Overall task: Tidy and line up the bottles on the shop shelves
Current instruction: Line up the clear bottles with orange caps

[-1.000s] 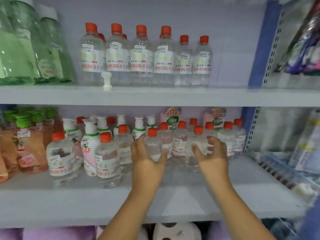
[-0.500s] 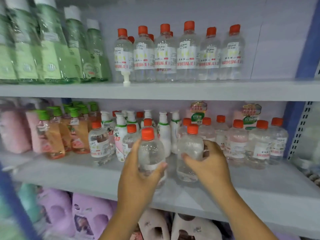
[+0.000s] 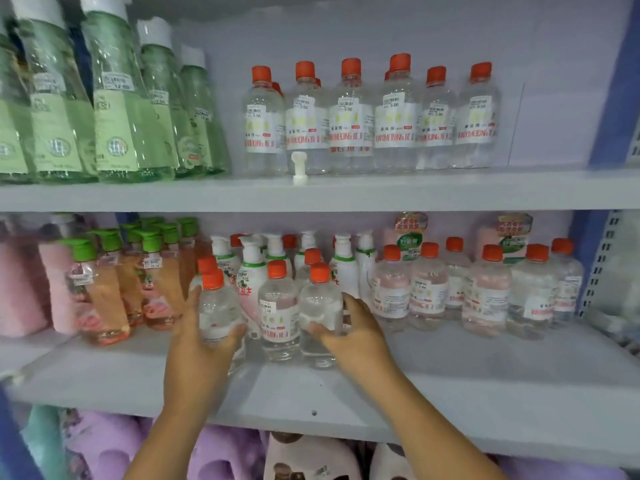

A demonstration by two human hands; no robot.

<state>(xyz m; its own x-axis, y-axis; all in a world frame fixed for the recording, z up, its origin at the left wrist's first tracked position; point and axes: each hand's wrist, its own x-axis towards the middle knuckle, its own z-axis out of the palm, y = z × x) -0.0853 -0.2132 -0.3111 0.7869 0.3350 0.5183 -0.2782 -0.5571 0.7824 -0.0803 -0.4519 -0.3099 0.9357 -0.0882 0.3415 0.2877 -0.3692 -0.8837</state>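
On the middle shelf [image 3: 485, 386], my left hand [image 3: 204, 344] grips a clear bottle with an orange cap [image 3: 218, 310] from its left side. My right hand [image 3: 353, 334] grips another clear orange-capped bottle [image 3: 318, 306] from the right. A third bottle of the same kind [image 3: 278, 306] stands between the two, label facing out. More of these clear bottles [image 3: 481, 289] stand in a loose row to the right. White pump bottles [image 3: 252, 268] stand just behind my hands.
Orange bottles with green caps [image 3: 110, 282] and pink packs [image 3: 20, 282] fill the left of the shelf. The upper shelf [image 3: 346, 192] carries green bottles [image 3: 114, 109], a row of clear orange-capped bottles [image 3: 374, 119] and a loose white pump head [image 3: 298, 168]. Purple packs [image 3: 225, 455] lie below.
Both hands have carried their bottles to the left along the shelf, beside a third clear bottle. The view has shifted left and closer.
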